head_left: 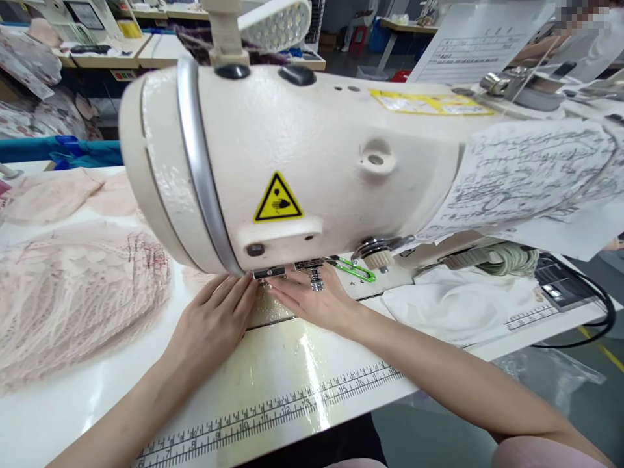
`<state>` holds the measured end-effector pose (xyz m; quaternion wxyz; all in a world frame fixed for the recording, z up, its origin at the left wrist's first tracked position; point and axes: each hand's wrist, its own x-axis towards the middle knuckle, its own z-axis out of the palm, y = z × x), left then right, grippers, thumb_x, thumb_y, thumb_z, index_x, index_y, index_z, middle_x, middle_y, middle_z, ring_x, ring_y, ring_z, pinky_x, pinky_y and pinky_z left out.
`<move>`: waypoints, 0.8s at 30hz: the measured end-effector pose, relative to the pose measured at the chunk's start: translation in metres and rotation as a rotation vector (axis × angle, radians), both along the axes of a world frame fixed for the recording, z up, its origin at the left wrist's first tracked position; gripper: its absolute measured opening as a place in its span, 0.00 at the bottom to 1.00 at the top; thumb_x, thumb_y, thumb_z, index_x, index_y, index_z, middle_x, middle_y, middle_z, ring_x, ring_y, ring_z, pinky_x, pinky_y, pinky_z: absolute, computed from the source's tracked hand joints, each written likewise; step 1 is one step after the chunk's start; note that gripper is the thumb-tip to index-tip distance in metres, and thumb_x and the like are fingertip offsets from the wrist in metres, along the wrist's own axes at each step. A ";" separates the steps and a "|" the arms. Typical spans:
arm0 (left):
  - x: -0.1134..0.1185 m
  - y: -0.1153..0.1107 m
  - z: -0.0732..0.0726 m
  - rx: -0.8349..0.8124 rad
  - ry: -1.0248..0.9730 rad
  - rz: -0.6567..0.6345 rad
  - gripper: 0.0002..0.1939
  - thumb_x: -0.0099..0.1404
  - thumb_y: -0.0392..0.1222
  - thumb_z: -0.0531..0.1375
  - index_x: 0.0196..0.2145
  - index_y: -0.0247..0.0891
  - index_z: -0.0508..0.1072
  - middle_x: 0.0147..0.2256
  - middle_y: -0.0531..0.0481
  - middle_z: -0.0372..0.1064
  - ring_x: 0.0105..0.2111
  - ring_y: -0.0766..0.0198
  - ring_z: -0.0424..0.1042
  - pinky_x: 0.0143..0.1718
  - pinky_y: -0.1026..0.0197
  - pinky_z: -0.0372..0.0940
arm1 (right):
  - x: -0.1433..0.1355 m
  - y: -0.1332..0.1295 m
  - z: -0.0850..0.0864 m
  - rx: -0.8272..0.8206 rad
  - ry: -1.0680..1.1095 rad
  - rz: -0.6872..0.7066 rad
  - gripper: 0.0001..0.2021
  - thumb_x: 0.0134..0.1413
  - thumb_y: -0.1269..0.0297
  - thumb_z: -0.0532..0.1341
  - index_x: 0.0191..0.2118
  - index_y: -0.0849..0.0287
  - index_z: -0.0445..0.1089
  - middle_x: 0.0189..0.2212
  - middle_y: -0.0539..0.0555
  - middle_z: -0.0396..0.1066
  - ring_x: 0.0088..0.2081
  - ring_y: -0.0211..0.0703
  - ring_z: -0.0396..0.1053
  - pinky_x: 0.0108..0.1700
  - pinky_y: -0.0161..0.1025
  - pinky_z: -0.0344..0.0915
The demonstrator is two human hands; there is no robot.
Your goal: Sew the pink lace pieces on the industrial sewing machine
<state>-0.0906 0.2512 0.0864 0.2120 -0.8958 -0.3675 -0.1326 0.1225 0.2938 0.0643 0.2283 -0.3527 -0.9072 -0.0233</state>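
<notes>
A cream sewing machine head fills the middle of the view and hides the tips of my fingers. My left hand lies flat on the machine bed, fingers stretched out together toward the needle area. From the other side my right hand reaches in beside the presser foot area, its fingers extended and partly covered by metal parts. Pale pink lace fabric shows just beyond my left hand. Whether either hand touches cloth under the head is hidden. A bright green looped piece lies behind my right hand.
A heap of pink lace spreads over the left of the table. White cloth lies right of the bed, near a coiled cord and a black box. Ruler markings run along the front edge. Handwritten paper covers the machine arm.
</notes>
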 end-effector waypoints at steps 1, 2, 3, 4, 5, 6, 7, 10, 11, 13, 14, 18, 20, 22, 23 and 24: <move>0.000 0.000 -0.001 -0.015 -0.020 0.034 0.17 0.68 0.34 0.52 0.51 0.22 0.70 0.46 0.36 0.74 0.43 0.51 0.74 0.52 0.49 0.62 | 0.000 -0.004 0.002 0.023 -0.022 -0.024 0.16 0.66 0.58 0.52 0.53 0.55 0.69 0.40 0.55 0.76 0.39 0.44 0.72 0.38 0.42 0.66; 0.000 0.001 -0.002 -0.034 -0.037 0.068 0.17 0.69 0.35 0.52 0.51 0.23 0.70 0.44 0.36 0.75 0.41 0.51 0.74 0.52 0.48 0.62 | -0.001 -0.008 0.004 0.041 -0.041 -0.046 0.17 0.66 0.56 0.52 0.53 0.55 0.70 0.42 0.54 0.76 0.40 0.44 0.72 0.37 0.42 0.66; 0.000 0.001 -0.003 -0.058 -0.044 0.094 0.18 0.69 0.36 0.51 0.51 0.24 0.70 0.43 0.37 0.75 0.40 0.52 0.74 0.52 0.48 0.62 | -0.001 -0.010 0.005 0.052 -0.051 -0.061 0.17 0.66 0.55 0.52 0.53 0.55 0.70 0.43 0.54 0.76 0.40 0.44 0.72 0.38 0.42 0.66; 0.000 0.001 -0.004 -0.080 -0.044 0.108 0.18 0.69 0.36 0.51 0.53 0.25 0.70 0.43 0.38 0.75 0.40 0.52 0.75 0.52 0.47 0.61 | -0.001 -0.012 0.006 0.053 -0.052 -0.065 0.17 0.66 0.55 0.52 0.52 0.55 0.70 0.45 0.53 0.75 0.40 0.43 0.72 0.38 0.42 0.66; 0.000 0.001 -0.004 -0.095 -0.039 0.110 0.19 0.69 0.35 0.51 0.54 0.27 0.69 0.44 0.39 0.75 0.41 0.51 0.74 0.53 0.47 0.61 | -0.001 -0.013 0.006 0.055 -0.052 -0.060 0.17 0.66 0.55 0.52 0.51 0.54 0.71 0.45 0.53 0.75 0.40 0.43 0.72 0.38 0.42 0.65; 0.000 0.001 -0.004 -0.103 -0.034 0.106 0.19 0.69 0.35 0.51 0.56 0.29 0.68 0.46 0.39 0.75 0.43 0.51 0.74 0.54 0.46 0.60 | -0.001 -0.014 0.007 0.062 -0.055 -0.055 0.16 0.66 0.55 0.52 0.51 0.54 0.71 0.45 0.53 0.75 0.40 0.42 0.72 0.39 0.42 0.65; 0.000 0.001 -0.003 -0.103 -0.028 0.099 0.20 0.69 0.34 0.51 0.56 0.30 0.68 0.47 0.40 0.74 0.44 0.51 0.74 0.54 0.46 0.60 | -0.001 -0.013 0.007 0.076 -0.058 -0.051 0.16 0.66 0.56 0.52 0.52 0.54 0.71 0.46 0.54 0.74 0.39 0.41 0.72 0.38 0.41 0.65; -0.001 0.001 -0.002 -0.074 -0.011 0.085 0.20 0.69 0.35 0.52 0.56 0.30 0.68 0.49 0.42 0.74 0.44 0.50 0.74 0.53 0.44 0.60 | 0.001 -0.011 0.008 0.124 -0.073 -0.037 0.17 0.66 0.56 0.52 0.53 0.53 0.71 0.47 0.55 0.73 0.36 0.40 0.71 0.37 0.40 0.63; -0.001 0.001 -0.002 -0.065 -0.004 0.084 0.19 0.69 0.35 0.52 0.56 0.30 0.69 0.49 0.43 0.74 0.44 0.49 0.74 0.52 0.44 0.61 | 0.002 -0.010 0.008 0.133 -0.075 -0.036 0.16 0.66 0.56 0.52 0.52 0.53 0.71 0.47 0.55 0.74 0.35 0.39 0.70 0.36 0.40 0.63; -0.001 0.001 -0.002 -0.056 0.005 0.088 0.19 0.69 0.36 0.53 0.55 0.29 0.69 0.49 0.43 0.74 0.43 0.48 0.74 0.51 0.44 0.61 | 0.002 -0.010 0.008 0.140 -0.071 -0.034 0.16 0.66 0.56 0.52 0.51 0.53 0.72 0.46 0.55 0.74 0.34 0.39 0.70 0.36 0.40 0.62; -0.001 0.001 -0.002 -0.056 0.007 0.091 0.19 0.68 0.36 0.53 0.55 0.29 0.69 0.49 0.43 0.74 0.43 0.48 0.74 0.51 0.43 0.61 | 0.002 -0.010 0.008 0.141 -0.066 -0.036 0.16 0.66 0.56 0.52 0.51 0.53 0.72 0.46 0.55 0.74 0.34 0.39 0.70 0.36 0.40 0.62; -0.001 0.001 -0.001 -0.063 0.010 0.100 0.19 0.68 0.36 0.53 0.55 0.29 0.70 0.49 0.44 0.74 0.42 0.48 0.73 0.50 0.43 0.61 | 0.000 -0.012 0.007 0.135 -0.051 -0.053 0.16 0.66 0.55 0.53 0.52 0.52 0.72 0.48 0.54 0.74 0.37 0.41 0.71 0.37 0.41 0.64; -0.001 0.001 0.000 -0.066 0.013 0.107 0.19 0.68 0.36 0.53 0.55 0.29 0.69 0.49 0.43 0.74 0.41 0.48 0.73 0.49 0.43 0.60 | -0.001 -0.012 0.007 0.141 -0.048 -0.058 0.16 0.66 0.54 0.52 0.52 0.52 0.71 0.47 0.54 0.74 0.39 0.42 0.72 0.38 0.41 0.65; 0.000 0.002 0.001 -0.067 0.011 0.119 0.20 0.69 0.36 0.52 0.55 0.29 0.69 0.48 0.42 0.75 0.40 0.49 0.73 0.49 0.44 0.60 | -0.001 -0.012 0.007 0.151 -0.049 -0.056 0.17 0.66 0.54 0.52 0.52 0.53 0.71 0.47 0.55 0.74 0.39 0.43 0.72 0.37 0.42 0.67; 0.001 0.002 0.002 -0.069 0.008 0.125 0.20 0.69 0.36 0.52 0.56 0.29 0.69 0.47 0.42 0.75 0.40 0.49 0.73 0.49 0.44 0.60 | -0.001 -0.011 0.007 0.156 -0.053 -0.055 0.17 0.66 0.54 0.52 0.52 0.53 0.71 0.47 0.55 0.74 0.39 0.42 0.72 0.36 0.42 0.67; 0.001 0.002 0.002 -0.068 0.005 0.130 0.20 0.69 0.36 0.52 0.56 0.29 0.69 0.47 0.42 0.75 0.40 0.49 0.73 0.49 0.44 0.60 | -0.001 -0.011 0.008 0.160 -0.059 -0.051 0.17 0.66 0.55 0.52 0.53 0.53 0.71 0.47 0.55 0.74 0.38 0.42 0.72 0.36 0.42 0.68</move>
